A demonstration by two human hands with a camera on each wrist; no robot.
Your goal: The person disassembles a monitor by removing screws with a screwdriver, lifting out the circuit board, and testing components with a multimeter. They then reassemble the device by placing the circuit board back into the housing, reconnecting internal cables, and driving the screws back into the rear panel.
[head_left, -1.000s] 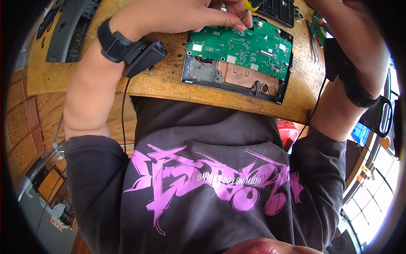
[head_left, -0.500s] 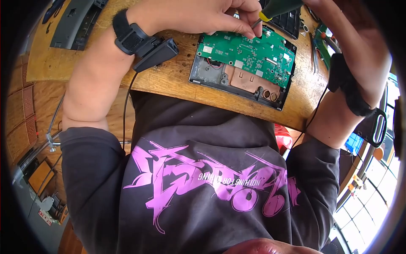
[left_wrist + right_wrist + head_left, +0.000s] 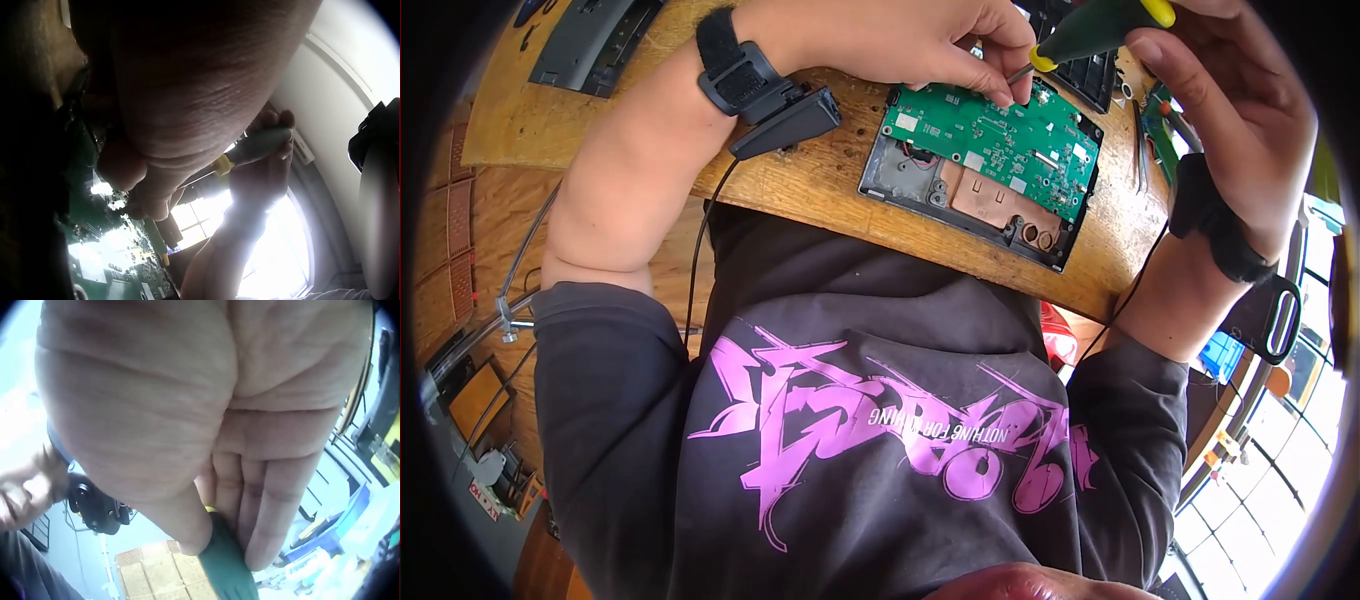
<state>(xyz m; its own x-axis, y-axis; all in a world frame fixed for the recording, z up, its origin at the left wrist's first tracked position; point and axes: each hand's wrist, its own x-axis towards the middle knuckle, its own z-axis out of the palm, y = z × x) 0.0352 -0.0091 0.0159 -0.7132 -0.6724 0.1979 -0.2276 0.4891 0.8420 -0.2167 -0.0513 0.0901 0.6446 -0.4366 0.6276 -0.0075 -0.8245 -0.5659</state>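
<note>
A green circuit board (image 3: 990, 130) lies in a dark, open device housing (image 3: 895, 180), with a copper-coloured plate (image 3: 985, 197) exposed along its near side. Over the board's far edge, a screwdriver (image 3: 1100, 32) with a dark green handle and yellow ends slants down to the left. My left hand (image 3: 945, 45) pinches its shaft near the tip, thumb and fingertips close over the board; the tip itself is hidden. At the handle's upper end, my right hand (image 3: 1240, 110) grips it between thumb and fingers. The right wrist view shows the handle (image 3: 226, 562) between thumb and fingertips.
A grey plastic cover (image 3: 590, 45) lies at the far left of the wooden table (image 3: 800, 185). Behind the housing is a black plastic part (image 3: 1090, 65). Tweezers (image 3: 1141, 150) lie to the right. A cable (image 3: 705, 250) hangs from the left wrist camera past the table edge.
The housing and both hands have shifted right in the head view. More of the screwdriver handle and my right hand now shows. My left fingers stay at the shaft.
</note>
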